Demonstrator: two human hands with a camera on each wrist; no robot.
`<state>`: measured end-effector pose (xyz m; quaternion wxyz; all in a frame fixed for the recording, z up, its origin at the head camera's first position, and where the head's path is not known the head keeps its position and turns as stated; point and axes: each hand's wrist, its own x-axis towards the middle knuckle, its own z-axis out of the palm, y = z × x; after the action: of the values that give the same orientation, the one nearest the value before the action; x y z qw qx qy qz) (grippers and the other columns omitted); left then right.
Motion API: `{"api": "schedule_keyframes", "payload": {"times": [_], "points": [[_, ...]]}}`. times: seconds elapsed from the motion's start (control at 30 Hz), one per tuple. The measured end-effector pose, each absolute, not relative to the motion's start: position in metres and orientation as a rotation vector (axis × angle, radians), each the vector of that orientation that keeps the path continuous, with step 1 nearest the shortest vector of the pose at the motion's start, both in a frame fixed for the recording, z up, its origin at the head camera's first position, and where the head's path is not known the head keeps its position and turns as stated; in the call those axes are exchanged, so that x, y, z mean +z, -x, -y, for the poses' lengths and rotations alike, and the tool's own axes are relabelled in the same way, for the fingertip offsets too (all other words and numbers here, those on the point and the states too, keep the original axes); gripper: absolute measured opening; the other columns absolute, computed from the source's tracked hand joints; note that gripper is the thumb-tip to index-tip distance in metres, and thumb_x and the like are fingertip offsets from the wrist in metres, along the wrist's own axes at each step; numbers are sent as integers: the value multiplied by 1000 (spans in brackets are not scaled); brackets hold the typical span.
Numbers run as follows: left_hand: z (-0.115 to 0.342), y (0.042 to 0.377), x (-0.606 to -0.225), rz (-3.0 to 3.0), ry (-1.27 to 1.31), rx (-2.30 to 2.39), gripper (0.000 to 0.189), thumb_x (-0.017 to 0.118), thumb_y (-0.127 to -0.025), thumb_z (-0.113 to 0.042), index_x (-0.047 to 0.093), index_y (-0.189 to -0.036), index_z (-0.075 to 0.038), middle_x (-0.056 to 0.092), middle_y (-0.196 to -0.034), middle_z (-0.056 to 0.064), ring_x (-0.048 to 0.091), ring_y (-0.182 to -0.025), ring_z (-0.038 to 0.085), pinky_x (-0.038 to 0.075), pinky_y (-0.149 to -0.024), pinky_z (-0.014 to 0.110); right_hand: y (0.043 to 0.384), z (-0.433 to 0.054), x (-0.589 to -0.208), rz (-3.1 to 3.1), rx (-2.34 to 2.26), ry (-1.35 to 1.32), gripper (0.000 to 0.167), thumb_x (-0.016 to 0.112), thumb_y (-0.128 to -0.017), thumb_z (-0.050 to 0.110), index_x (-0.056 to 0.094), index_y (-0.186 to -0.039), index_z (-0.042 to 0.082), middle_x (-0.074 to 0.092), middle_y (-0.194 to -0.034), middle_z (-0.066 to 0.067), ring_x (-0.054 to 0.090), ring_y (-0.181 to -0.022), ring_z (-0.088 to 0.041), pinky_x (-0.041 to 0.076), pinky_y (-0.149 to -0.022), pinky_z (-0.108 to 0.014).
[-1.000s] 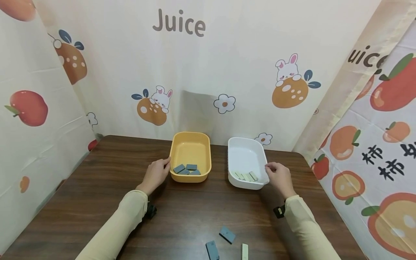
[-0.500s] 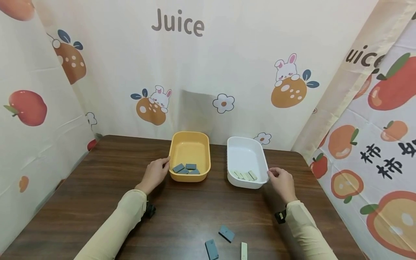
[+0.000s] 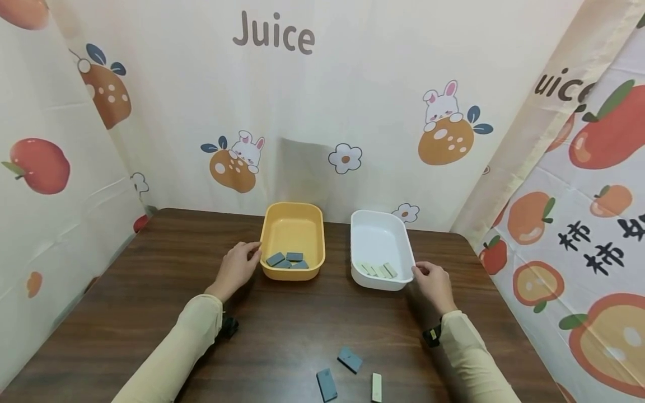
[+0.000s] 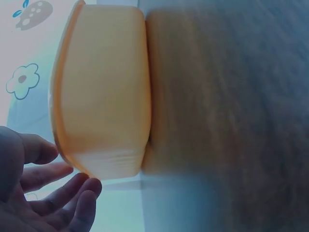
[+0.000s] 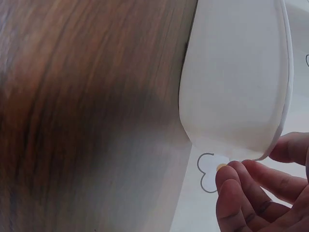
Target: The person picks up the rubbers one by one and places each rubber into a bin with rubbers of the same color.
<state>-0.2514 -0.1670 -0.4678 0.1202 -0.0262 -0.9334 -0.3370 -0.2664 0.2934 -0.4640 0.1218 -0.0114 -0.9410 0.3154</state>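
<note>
My left hand (image 3: pixel 235 270) pinches the left rim of a yellow plastic bin (image 3: pixel 296 232), toward its near corner. The left wrist view shows the thumb and index fingertip at the rim of that bin (image 4: pixel 104 87), the other fingers loosely bent. On the right, my other hand (image 3: pixel 435 285) has thumb and fingers at the near right rim of a white bin (image 3: pixel 378 238); in the right wrist view they lie either side of its edge. Several blue-grey rectangular blocks (image 3: pixel 294 257) lie in the yellow bin's near end. Slim pale green blocks (image 3: pixel 377 271) are in the white one.
Two blue-grey blocks (image 3: pixel 326 385) and one pale green block (image 3: pixel 376 387) lie loose near the front of the brown wooden table (image 3: pixel 282 330). Fruit-printed curtains (image 3: pixel 312 101) hang behind the table and along both sides. A gap of bare wood separates the bins.
My right hand has slid a little nearer along the white bin's rim. The left hand stays at the yellow bin. The whole view has shifted slightly.
</note>
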Motion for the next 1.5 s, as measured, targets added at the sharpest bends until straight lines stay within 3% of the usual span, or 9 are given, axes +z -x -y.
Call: {"api": "schedule_keyframes", "payload": {"times": [0.17, 0.27, 0.43, 0.53, 0.8, 0.97, 1.5], "points": [[166, 246, -464, 2695, 101, -983, 33, 58, -97, -18, 65, -125, -2, 62, -114, 18, 63, -99, 31, 52, -85, 48, 267, -291, -467, 2756, 938, 36, 33, 55, -96, 17, 67, -114, -8, 70, -98, -24, 62, -81, -27, 46, -67, -29], [164, 241, -459, 2679, 148, -965, 32, 60, -96, -18, 66, -123, -2, 63, -116, 18, 63, -101, 32, 51, -86, 50, 266, -291, -467, 2771, 949, 44, 35, 53, -97, 17, 66, -116, -9, 70, -101, -25, 61, -82, -27, 46, -67, -29], [155, 231, -449, 2643, 269, -947, 30, 64, -93, -18, 69, -120, -6, 64, -115, 16, 59, -82, 26, 49, -71, 40, 267, -292, -467, 2793, 951, 54, 37, 50, -98, 18, 64, -119, -9, 68, -103, -26, 60, -82, -28, 46, -66, -30], [149, 226, -447, 2613, 355, -921, 28, 67, -90, -16, 70, -117, -7, 65, -113, 15, 58, -80, 24, 47, -67, 35, 268, -293, -468, 2809, 946, 49, 38, 49, -99, 19, 63, -120, -9, 68, -105, -26, 60, -83, -28, 46, -67, -30], [130, 210, -443, 2515, 640, -851, 25, 74, -84, -12, 73, -109, -10, 67, -108, 6, 65, -98, 23, 54, -81, 41, 267, -292, -468, 2837, 997, 69, 39, 47, -100, 20, 61, -123, -8, 69, -92, -21, 58, -71, -18, 44, -61, -27], [119, 198, -439, 2522, 841, -836, 27, 74, -86, -15, 72, -113, -14, 66, -111, 1, 64, -102, 17, 55, -85, 37, 266, -291, -467, 2843, 1016, 81, 39, 46, -101, 20, 61, -123, -9, 69, -92, -22, 59, -70, -17, 44, -61, -27], [96, 168, -444, 2568, 1275, -715, 33, 72, -88, -22, 68, -120, -15, 62, -117, -2, 58, -108, 13, 51, -92, 31, 265, -290, -466, 2843, 1027, 88, 40, 45, -100, 20, 61, -123, -9, 69, -96, -23, 62, -72, -18, 45, -61, -27]]}}
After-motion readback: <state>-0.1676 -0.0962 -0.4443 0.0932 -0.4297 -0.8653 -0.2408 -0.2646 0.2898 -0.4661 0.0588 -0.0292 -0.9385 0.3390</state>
